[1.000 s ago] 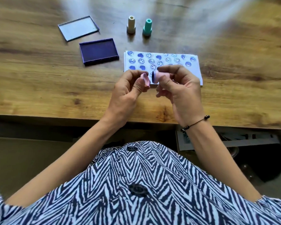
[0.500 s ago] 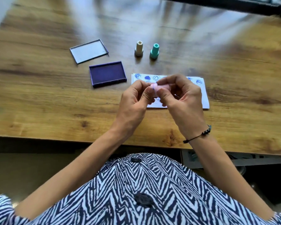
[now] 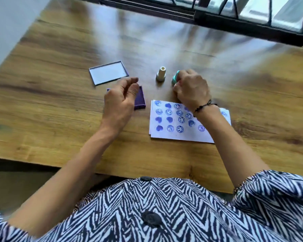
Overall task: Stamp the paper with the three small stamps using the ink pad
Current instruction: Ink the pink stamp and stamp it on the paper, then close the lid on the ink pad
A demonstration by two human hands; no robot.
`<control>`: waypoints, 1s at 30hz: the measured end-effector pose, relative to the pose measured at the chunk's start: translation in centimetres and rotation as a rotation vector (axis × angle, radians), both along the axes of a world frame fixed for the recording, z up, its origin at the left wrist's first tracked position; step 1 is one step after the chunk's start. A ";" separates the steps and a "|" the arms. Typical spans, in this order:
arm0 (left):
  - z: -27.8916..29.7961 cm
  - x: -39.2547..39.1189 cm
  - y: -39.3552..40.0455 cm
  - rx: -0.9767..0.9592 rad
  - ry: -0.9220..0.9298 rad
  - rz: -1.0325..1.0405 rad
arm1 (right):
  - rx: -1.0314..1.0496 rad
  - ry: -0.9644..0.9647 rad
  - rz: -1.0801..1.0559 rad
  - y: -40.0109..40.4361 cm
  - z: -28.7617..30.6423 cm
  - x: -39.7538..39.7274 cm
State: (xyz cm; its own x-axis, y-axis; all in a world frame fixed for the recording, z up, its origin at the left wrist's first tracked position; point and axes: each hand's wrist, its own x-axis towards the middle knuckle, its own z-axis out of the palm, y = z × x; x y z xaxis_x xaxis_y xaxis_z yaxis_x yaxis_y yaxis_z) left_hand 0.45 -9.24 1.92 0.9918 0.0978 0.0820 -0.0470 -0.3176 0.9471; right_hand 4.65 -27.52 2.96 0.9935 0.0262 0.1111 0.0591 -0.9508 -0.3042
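Observation:
The white paper (image 3: 171, 135) lies right of centre, covered with several blue smiley and heart prints. Left of it sits the open purple ink pad (image 3: 140, 98), half hidden under my left hand (image 3: 120, 100), which hovers with fingers apart and nothing in it. A cream stamp (image 3: 161, 75) stands upright behind the paper. Beside it is the teal stamp (image 3: 175, 79), partly covered by my right hand (image 3: 192, 89), whose fingers are curled tight against it. The pink stamp is nowhere on the table and appears hidden inside that curled hand.
The ink pad's clear lid (image 3: 108, 74) lies flat behind the pad. The wooden table (image 3: 51, 110) has its near edge just in front of my body. A dark window frame (image 3: 234, 20) runs along the far side.
My hands have separated. The right hand carried the pink stamp away from me to the teal stamp. The left hand moved left over the ink pad and opened. The camera tilted up.

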 end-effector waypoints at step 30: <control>4.5 6.7 6.9 0.823 -0.370 -0.235 | 0.230 0.053 0.108 9.2 5.8 1.4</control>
